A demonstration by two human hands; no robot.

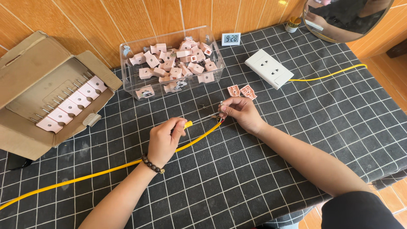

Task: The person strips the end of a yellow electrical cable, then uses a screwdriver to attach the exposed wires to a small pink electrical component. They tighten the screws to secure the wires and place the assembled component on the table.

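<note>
A long yellow cable [97,173] runs from the lower left across the black checked tablecloth [263,169] up to the middle. My right hand [239,112] pinches its stripped end, where thin bare wires show at my fingertips. My left hand [165,140], with a bead bracelet on the wrist, is closed around a yellow-handled tool whose tip pokes out by my thumb; it rests just over the cable. Two opened pink plug halves [241,90] lie just beyond my right hand. A small dark screw [204,106] lies to their left.
A clear plastic box [171,63] full of pink plugs stands at the back. An open cardboard box [51,97] with rows of pink plugs sits at the left. A white socket block [269,68] with its own yellow cable, a small digital clock [231,39] and a round mirror [345,19] are at the back right.
</note>
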